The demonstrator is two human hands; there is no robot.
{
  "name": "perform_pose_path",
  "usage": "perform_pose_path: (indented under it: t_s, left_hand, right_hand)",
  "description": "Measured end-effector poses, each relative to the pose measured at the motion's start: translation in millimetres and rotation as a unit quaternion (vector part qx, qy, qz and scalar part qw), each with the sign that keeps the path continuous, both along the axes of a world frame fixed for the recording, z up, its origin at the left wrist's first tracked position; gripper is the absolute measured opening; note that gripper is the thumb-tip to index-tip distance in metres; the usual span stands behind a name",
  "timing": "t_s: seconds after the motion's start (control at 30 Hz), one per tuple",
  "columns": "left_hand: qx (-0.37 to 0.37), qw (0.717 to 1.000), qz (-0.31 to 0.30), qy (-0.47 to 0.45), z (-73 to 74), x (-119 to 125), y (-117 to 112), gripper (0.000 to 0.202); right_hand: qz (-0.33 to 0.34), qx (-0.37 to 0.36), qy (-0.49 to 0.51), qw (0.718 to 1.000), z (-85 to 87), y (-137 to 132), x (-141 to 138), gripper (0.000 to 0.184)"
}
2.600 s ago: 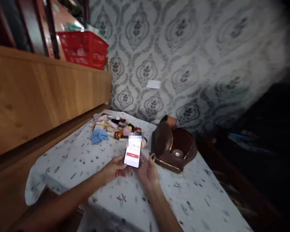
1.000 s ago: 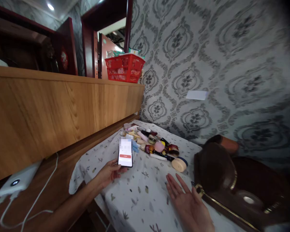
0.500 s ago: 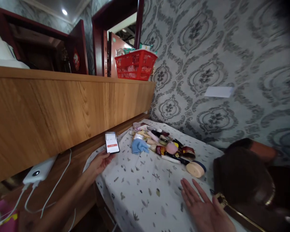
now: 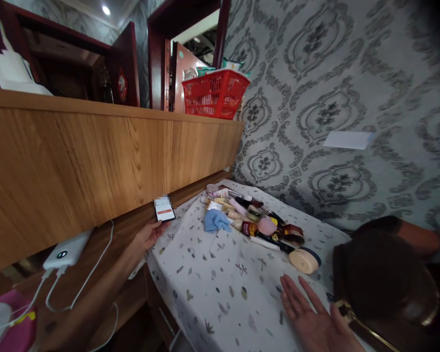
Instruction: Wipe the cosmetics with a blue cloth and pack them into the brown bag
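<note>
My left hand (image 4: 149, 235) grips a lit phone (image 4: 164, 210) by its lower end, holding it out over the wooden ledge (image 4: 106, 244) beside the table's left edge. My right hand (image 4: 317, 320) lies flat and open on the patterned white tablecloth (image 4: 220, 274), fingers spread, holding nothing. It rests just left of an open brown leather case (image 4: 385, 283). A heap of cosmetics (image 4: 256, 222), a blue cloth (image 4: 215, 220) and a round compact (image 4: 303, 259) lie at the table's far side.
A white power bank (image 4: 68, 250) with white cables lies on the ledge at the left. A tall wooden panel (image 4: 95, 161) carries a red basket (image 4: 214, 93) on top. Patterned wallpaper (image 4: 333, 98) backs the table. A pink item (image 4: 14, 337) shows at bottom left.
My left hand has carried the phone away from the table's middle, leftward and farther off to the wooden ledge. My right hand let go of the phone and now lies flat on the cloth.
</note>
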State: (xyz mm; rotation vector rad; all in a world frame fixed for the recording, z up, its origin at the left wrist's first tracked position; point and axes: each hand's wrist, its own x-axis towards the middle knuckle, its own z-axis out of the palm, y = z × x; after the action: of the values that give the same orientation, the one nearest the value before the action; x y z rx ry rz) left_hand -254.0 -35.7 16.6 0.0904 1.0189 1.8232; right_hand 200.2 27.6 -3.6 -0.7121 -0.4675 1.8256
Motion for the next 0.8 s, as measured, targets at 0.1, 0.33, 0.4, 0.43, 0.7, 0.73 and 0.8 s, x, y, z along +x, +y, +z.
perform_pose_path:
  t_s: [0.1, 0.33, 0.4, 0.43, 0.7, 0.73, 0.8]
  left_hand:
    - [-0.005, 1.0, 0.004, -0.009, 1.6, -4.3, 2.9, 0.031]
    - [-0.009, 0.999, 0.028, -0.017, 8.7, -9.6, 7.3, 0.024]
    - [-0.01, 0.999, 0.034, -0.018, 8.1, -10.4, 8.1, 0.022]
    - [-0.01, 0.999, 0.038, -0.018, 7.3, -10.7, 8.6, 0.021]
    - [-0.001, 0.995, 0.101, -0.002, -0.1, -10.2, 15.5, 0.023]
    - [0.001, 0.994, 0.108, 0.003, -0.3, -9.9, 16.9, 0.023]
    - [0.004, 0.993, 0.119, 0.017, -0.3, -8.9, 19.4, 0.022]
  right_hand:
    - [-0.005, -0.004, -0.008, 1.0, 1.3, -0.5, -1.2, 0.047]
    - [-0.031, -0.02, -0.019, 0.999, 9.3, -4.3, -6.4, 0.048]
    - [-0.026, -0.02, -0.015, 0.999, 8.3, -3.8, -5.5, 0.048]
    - [-0.026, -0.021, -0.014, 0.999, 7.6, -3.6, -4.8, 0.048]
    - [-0.027, -0.016, -0.021, 0.999, 9.4, -5.5, -5.9, 0.045]
    - [-0.029, -0.016, -0.018, 0.999, 9.9, -5.5, -6.3, 0.045]
    - [-0.028, -0.012, -0.012, 0.999, 10.9, -5.6, -6.8, 0.045]
